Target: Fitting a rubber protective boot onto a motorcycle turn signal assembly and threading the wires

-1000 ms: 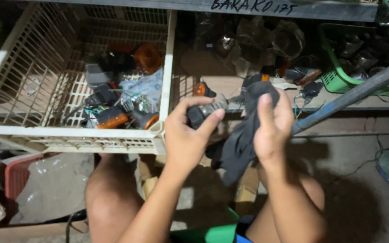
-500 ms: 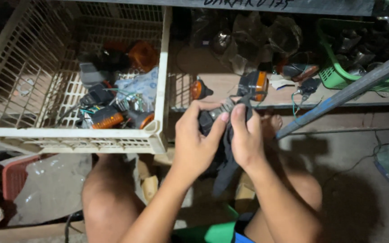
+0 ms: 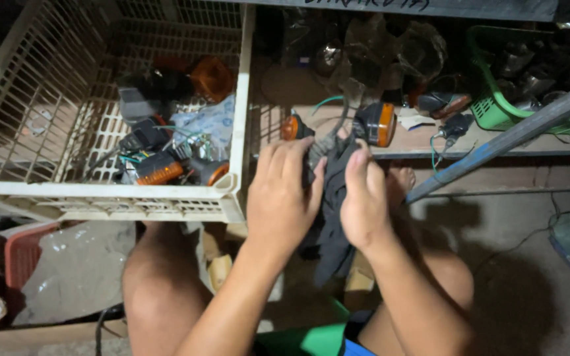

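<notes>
Beside white crate (image 3: pixel 232 198) — both hands, left hand (image 3: pixel 284 191) & right hand (image 3: pixel 364 198), grip dark cloth (image 3: pixel 331 231).

We see a dark grey cloth (image 3: pixel 333 217) between our left hand (image 3: pixel 284 198) and right hand (image 3: pixel 363 201). Above it sit two black lamp housings with amber-orange lenses, one lens (image 3: pixel 289 127) small and round, the other lens (image 3: pixel 386 124) larger. The crate (image 3: pixel 166 198) is cream-white with a lattice of thin bars; inside it lie black parts, an orange lens strip (image 3: pixel 159 174), an orange dome (image 3: pixel 212 78) and a pale blue-white printed bag (image 3: pixel 212 122). The basket (image 3: pixel 489 99) on the right is bright green. The slanting bar (image 3: pixel 509 135) is blue-grey. The shelf (image 3: pixel 423 142) is pale brown. A small bin (image 3: pixel 21 254) at lower left is red.
</notes>
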